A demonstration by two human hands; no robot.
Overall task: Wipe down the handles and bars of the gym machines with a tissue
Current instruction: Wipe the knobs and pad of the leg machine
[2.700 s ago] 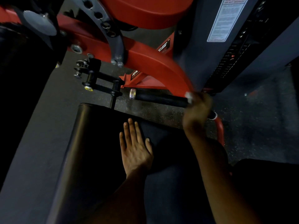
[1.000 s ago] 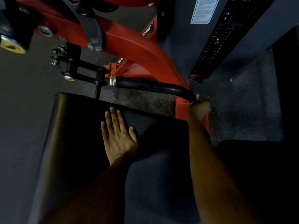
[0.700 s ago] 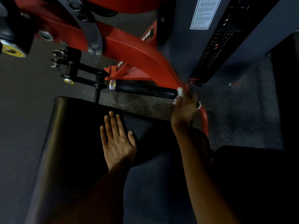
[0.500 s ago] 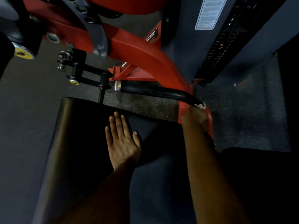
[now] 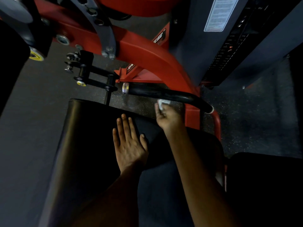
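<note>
Your right hand [image 5: 169, 117] pinches the white tissue [image 5: 162, 103] against the black handle [image 5: 164, 94] just above it; your left hand [image 5: 129, 143] rests flat, fingers straight, on the black pad [image 5: 88, 128].

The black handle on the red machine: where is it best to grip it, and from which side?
Grip the straight rubber stretch of the black handle, between its silver end cap and the bend, coming from the seat pad side. That stretch is bare and round; the red frame crowds the far side.
</note>
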